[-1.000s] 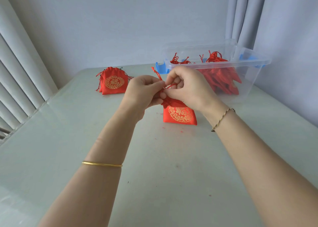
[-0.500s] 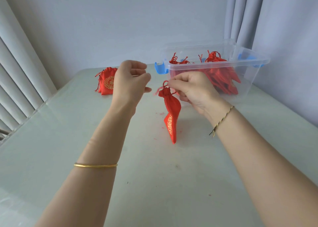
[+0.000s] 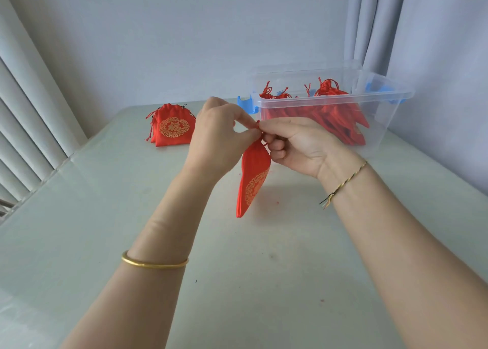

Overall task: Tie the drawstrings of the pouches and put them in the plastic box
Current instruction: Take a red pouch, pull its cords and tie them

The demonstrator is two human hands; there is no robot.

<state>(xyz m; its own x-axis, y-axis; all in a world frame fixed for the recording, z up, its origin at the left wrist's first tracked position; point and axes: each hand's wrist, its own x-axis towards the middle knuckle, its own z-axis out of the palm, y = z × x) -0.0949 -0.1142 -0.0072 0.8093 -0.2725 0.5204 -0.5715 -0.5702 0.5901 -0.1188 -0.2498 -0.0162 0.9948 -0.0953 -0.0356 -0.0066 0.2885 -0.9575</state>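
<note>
I observe the red pouch [image 3: 253,179] hanging edge-on from its gathered neck, directly below the point where both hands meet. Whether its lower tip touches the table [image 3: 264,282] I cannot tell. Left hand [image 3: 219,134]: thumb and forefinger pinch the drawstring [image 3: 260,126] at the neck. Right hand [image 3: 295,147]: fingers curled, pinching the same drawstring from the opposite side. The plastic box [image 3: 383,116] stands just behind the right hand, holding more pouches [image 3: 330,110]. A pouch stack [image 3: 173,128] lies beyond the left hand.
</note>
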